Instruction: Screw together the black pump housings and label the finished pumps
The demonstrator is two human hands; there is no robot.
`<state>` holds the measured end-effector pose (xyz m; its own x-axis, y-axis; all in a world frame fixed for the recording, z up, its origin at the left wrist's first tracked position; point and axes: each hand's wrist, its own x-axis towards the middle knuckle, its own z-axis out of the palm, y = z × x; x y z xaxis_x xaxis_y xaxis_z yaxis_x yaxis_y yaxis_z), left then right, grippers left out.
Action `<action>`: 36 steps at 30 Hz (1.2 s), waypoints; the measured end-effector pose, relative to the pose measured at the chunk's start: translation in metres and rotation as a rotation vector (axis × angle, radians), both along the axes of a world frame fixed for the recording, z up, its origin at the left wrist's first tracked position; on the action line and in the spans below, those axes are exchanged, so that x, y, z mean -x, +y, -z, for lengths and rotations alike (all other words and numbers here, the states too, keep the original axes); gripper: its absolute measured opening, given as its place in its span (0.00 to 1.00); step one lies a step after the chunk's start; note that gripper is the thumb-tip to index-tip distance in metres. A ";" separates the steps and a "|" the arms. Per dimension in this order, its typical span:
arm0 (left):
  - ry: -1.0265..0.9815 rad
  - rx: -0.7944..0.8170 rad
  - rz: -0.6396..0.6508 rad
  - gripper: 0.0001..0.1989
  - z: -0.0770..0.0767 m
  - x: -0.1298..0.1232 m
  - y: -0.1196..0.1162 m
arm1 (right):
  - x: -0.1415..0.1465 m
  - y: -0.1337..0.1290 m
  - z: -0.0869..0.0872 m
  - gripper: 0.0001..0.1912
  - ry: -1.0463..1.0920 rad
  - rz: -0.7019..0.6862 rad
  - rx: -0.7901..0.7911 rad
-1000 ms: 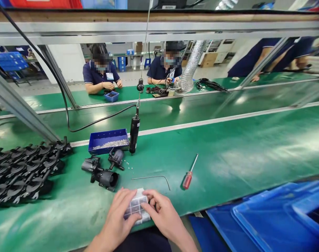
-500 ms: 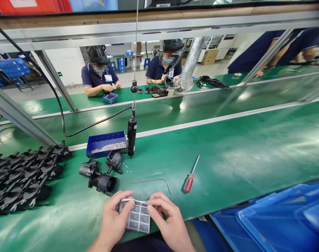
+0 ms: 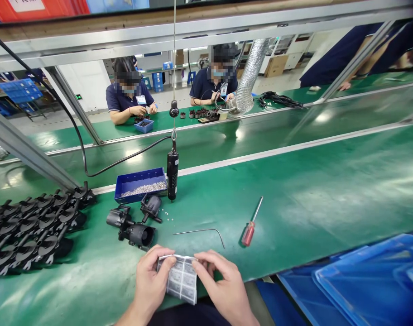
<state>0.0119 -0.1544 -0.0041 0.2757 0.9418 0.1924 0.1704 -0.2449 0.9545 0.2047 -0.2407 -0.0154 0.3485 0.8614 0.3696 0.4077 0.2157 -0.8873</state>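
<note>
A small sheet of grey rectangles in a white grid (image 3: 182, 277), like a sheet of labels, is held in front of me at the table's near edge. My left hand (image 3: 155, 274) pinches its upper left corner between thumb and fingers. At the upper right corner, the thumb and forefinger of my right hand (image 3: 223, 280) grip it too. The sheet looks slightly curved. Beyond my hands a bent metal rod (image 3: 199, 230) lies on the green table. A screwdriver with a red handle (image 3: 248, 233) rests to the right of the rod.
Black plastic housings (image 3: 137, 233) lie left of the rod, near a blue bin of small metal parts (image 3: 140, 185). A black electric screwdriver (image 3: 172, 174) hangs by a cord. Rows of black parts (image 3: 40, 226) fill the left; blue crates (image 3: 372, 280) stand right. Co-workers sit opposite.
The sheet has bent and tilted slightly, its surface catching more light. Both hands keep hold of it. The whole view has shifted a little.
</note>
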 end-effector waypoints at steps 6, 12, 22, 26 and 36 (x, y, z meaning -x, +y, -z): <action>0.033 0.004 -0.025 0.10 -0.008 -0.002 0.000 | -0.006 -0.004 -0.006 0.19 -0.544 0.044 -0.346; 0.051 0.025 -0.015 0.11 -0.010 0.000 -0.002 | 0.005 -0.003 -0.001 0.19 -0.385 -0.010 -0.281; -0.041 0.294 -0.026 0.24 -0.012 -0.001 -0.001 | 0.014 0.008 0.007 0.32 -0.268 0.151 -0.204; -0.009 0.227 -0.021 0.23 -0.015 -0.003 -0.001 | 0.011 0.010 0.001 0.35 -0.454 0.148 -0.337; 0.060 0.127 -0.044 0.18 -0.011 -0.001 -0.001 | 0.021 -0.002 -0.008 0.36 -0.100 0.024 -0.291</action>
<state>0.0131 -0.1558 0.0065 0.2410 0.9689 0.0558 0.2357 -0.1142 0.9651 0.1841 -0.2431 -0.0071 0.3166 0.7065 0.6330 0.4983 0.4440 -0.7447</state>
